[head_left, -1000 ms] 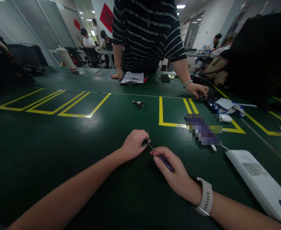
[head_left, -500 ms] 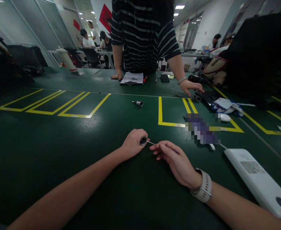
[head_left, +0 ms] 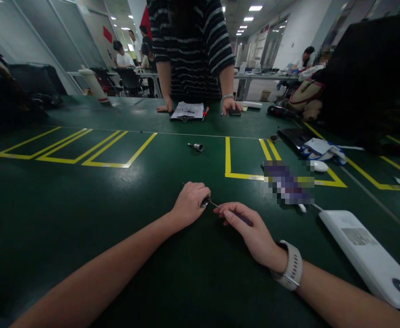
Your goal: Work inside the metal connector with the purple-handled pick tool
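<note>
My left hand is closed around a round metal part, whose dark hollow end shows beside the fingers. My right hand grips the dark purple handle of a thin screwdriver. The screwdriver's shaft points left and reaches the edge of the metal part; whether the tip touches it is too small to tell. Beyond my hands, a similar metal part with a narrow stem lies on its side on the green table.
Across the table a person rests both hands near a clipboard. On the right are a white power bank, a blurred-out phone, a white mouse and a cloth. A bottle stands far left.
The metal part in my left hand has turned, showing less of its opening. More of the screwdriver handle shows. The person opposite has drawn one hand back from the right side to the dark phone.
</note>
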The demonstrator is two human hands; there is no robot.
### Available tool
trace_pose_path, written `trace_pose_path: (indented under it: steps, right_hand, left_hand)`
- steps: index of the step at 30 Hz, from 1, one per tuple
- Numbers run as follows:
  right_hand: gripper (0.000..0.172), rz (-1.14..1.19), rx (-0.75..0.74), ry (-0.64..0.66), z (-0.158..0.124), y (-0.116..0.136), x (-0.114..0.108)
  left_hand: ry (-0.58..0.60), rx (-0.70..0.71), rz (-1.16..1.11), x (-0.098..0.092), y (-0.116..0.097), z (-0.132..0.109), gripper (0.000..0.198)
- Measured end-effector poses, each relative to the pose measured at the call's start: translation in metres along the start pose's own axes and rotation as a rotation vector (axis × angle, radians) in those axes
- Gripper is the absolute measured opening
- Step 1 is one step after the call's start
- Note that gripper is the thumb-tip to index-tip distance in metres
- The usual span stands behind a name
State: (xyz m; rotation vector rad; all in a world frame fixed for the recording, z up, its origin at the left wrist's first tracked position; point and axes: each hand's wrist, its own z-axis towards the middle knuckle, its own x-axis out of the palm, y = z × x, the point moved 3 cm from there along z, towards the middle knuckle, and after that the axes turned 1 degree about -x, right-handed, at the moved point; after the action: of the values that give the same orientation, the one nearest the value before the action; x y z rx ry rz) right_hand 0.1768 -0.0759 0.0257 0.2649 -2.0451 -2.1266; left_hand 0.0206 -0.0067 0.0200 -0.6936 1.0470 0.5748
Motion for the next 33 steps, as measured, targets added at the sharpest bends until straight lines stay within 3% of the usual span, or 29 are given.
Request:
trace_pose_path:
  steps: [6, 11, 16, 21, 33]
  right_hand:
    - [0.016, 0.351, 0.151, -0.019, 0.0052, -0.005, -0.0017]
    - [0.018, 0.446, 0.199, 0.001, 0.0072, -0.007, -0.0021]
    - [0.019, 0.2, 0.08, -0.025, 0.0038, -0.0038, -0.0013]
    - [0.021, -0.082, 0.024, -0.001, -0.0001, 0.0012, 0.0002]
    - [0.016, 0.527, 0.191, 0.005, 0.0085, -0.0081, -0.004]
  left_hand:
    - [-0.012, -0.027, -0.1, 0.0001, 0.0022, 0.0013, 0.012]
    - [-0.02, -0.062, -0.178, 0.0033, 0.0062, 0.0027, 0.013]
    - [-0.026, -0.109, -0.105, 0.003, 0.0081, 0.0038, 0.012]
    - [-0.008, -0.062, 0.013, 0.0018, 0.0033, 0.0033, 0.013]
    - [-0.025, -0.075, -0.15, 0.0039, 0.007, 0.0029, 0.014]
